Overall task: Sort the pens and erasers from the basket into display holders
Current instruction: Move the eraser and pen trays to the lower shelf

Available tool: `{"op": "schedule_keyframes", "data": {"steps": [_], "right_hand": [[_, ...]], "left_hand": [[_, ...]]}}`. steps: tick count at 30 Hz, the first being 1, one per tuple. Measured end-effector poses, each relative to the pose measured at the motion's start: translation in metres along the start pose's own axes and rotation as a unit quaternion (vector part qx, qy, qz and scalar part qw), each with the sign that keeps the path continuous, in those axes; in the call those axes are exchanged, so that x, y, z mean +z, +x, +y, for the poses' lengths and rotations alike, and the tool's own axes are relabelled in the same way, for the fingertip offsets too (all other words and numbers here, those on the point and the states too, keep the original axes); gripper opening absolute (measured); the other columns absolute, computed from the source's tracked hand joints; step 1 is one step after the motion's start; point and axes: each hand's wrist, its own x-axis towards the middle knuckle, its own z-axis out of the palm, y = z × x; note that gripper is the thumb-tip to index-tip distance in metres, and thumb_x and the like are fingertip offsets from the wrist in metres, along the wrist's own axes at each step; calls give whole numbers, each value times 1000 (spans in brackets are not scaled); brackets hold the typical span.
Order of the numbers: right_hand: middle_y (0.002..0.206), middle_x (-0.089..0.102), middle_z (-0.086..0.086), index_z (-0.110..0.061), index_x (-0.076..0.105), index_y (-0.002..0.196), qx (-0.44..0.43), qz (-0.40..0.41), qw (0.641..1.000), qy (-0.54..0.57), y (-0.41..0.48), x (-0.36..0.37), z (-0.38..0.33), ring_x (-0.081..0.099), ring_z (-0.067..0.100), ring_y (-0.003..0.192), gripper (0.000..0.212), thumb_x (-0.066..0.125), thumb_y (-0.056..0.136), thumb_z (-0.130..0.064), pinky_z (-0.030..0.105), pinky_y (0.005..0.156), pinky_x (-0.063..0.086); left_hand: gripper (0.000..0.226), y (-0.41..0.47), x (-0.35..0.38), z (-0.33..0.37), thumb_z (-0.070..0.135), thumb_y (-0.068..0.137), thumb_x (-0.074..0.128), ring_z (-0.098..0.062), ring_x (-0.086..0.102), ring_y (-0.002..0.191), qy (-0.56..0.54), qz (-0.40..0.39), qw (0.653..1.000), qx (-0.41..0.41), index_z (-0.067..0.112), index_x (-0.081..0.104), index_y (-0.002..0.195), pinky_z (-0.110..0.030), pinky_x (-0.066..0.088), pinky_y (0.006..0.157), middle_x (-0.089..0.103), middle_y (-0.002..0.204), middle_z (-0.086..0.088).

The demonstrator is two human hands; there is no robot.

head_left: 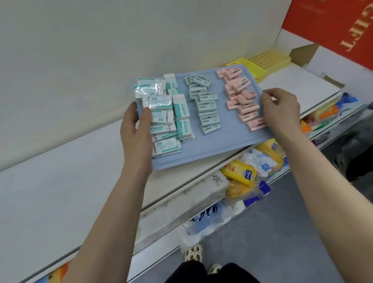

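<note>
We find the blue tray (pixel 221 143) between the two hands. It carries three loose groups: teal-wrapped erasers (pixel 163 112) beside the left hand (pixel 133 127), grey-green erasers (pixel 205 104) midway, and pink erasers (pixel 242 97) beside the right hand (pixel 280 110). The left hand grips the tray's left rim, with its thumb lying over the nearest wrapped packs. The right hand pinches the right rim with curled fingers.

We judge the tray stiff and light but its load unrestrained. The rim is low and the film wraps look slick, so any tilt would likely slide the stacks. Opposed side grips, kept level, suit it.

The tray's near corner overhangs the front lip of the white shelf (pixel 62 183). Beyond the right hand a yellow pegged holder (pixel 268 59) limits travel. We judge the widest room lies left of the left hand.
</note>
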Motion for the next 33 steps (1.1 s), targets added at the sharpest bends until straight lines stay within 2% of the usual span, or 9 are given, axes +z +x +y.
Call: {"op": "schedule_keyframes", "data": {"steps": [4,10,15,18,20,23,26,29,33], "right_hand": [[116,68,2,-17,67,119,7,7,1000,13,31,-13,13,60,18,101,32,47,99,-31,32,87,46],[111,69,1,-19,68,117,0,-13,1000,27,84,-37,41,63,19,98,31,46,98,-32,35,86,51],[107,70,1,-19,68,115,-36,-55,998,21,134,-64,69,64,19,94,31,47,97,-33,36,83,53],[106,68,-2,-18,68,117,-55,-73,996,6,157,-89,89,63,16,93,31,47,97,-31,34,82,51],[104,65,-4,-18,67,118,-61,-85,995,-6,167,-103,101,61,15,93,30,48,98,-30,33,82,50],[108,69,1,-21,67,116,-61,-98,993,-19,174,-117,118,63,23,99,30,48,97,-34,43,88,52],[110,70,7,-20,67,117,-53,-106,993,-21,173,-125,134,63,28,102,31,48,96,-34,47,91,51],[108,71,9,-17,66,118,-51,-105,993,-32,168,-134,151,63,29,101,29,50,97,-30,43,89,51],[108,71,10,-13,66,118,-55,-101,991,-61,170,-145,168,65,28,98,28,51,98,-24,33,81,47]], "left_hand": [[24,12,36,-1,27,94,52,-20,67,95,0,-11,1000,11,16,63,111,-42,55,84,67,112,-13],[34,14,98,-9,29,94,52,-21,67,103,7,18,1000,13,14,59,124,-37,57,85,66,118,-10],[19,-3,164,-24,23,99,51,-11,67,102,-11,93,996,12,29,56,116,-28,54,81,67,113,4],[15,-22,202,-34,22,98,51,-10,67,95,-3,111,994,20,28,61,107,-27,54,78,68,107,3],[18,-35,223,-41,21,98,51,-10,68,95,-4,123,992,17,24,63,111,-26,55,78,69,107,1],[29,-50,243,-51,26,96,53,-16,68,101,-4,139,990,10,19,61,123,-32,56,79,67,116,-6],[20,-63,255,-56,23,100,50,-13,68,98,4,146,989,0,33,62,113,-31,55,77,68,112,0],[23,-73,263,-63,23,102,46,-15,68,98,36,130,991,-15,37,61,111,-32,56,79,69,110,3],[23,-81,276,-72,23,102,43,-17,68,97,71,107,991,-25,22,60,118,-37,57,78,70,109,0]]}}
